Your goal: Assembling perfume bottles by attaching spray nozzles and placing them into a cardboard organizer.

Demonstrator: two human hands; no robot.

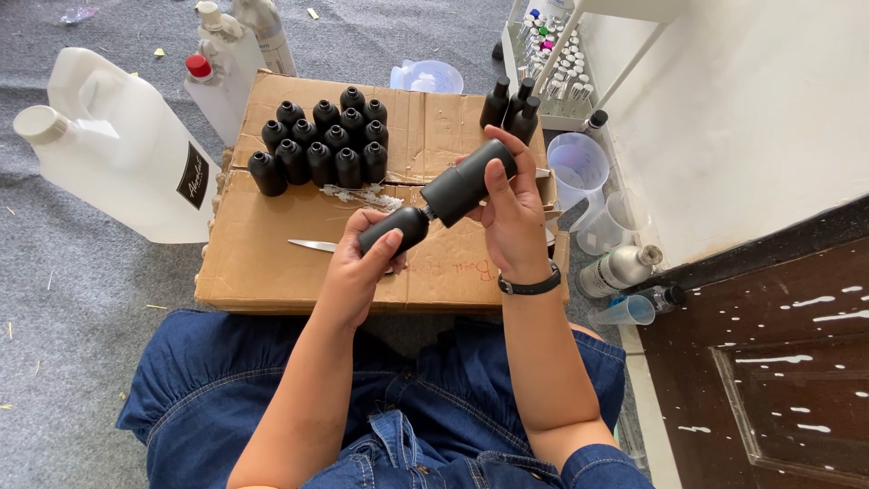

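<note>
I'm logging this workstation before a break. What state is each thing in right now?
Left hand: gripping a small black bottle, lying sideways.
Right hand: gripping a larger black bottle, tilted, its neck meeting the small one.
Group of black bottles: upright on the cardboard box, capped.
Three bottles: upright.
White jug: lying on its side, capped.
Measuring cup: upright, looks empty.
Knife blade: flat on the cardboard.

Two matte black bottles, one small and rounded [392, 229], one larger [466, 183], meet neck to neck, tilted, above the cardboard.
</note>
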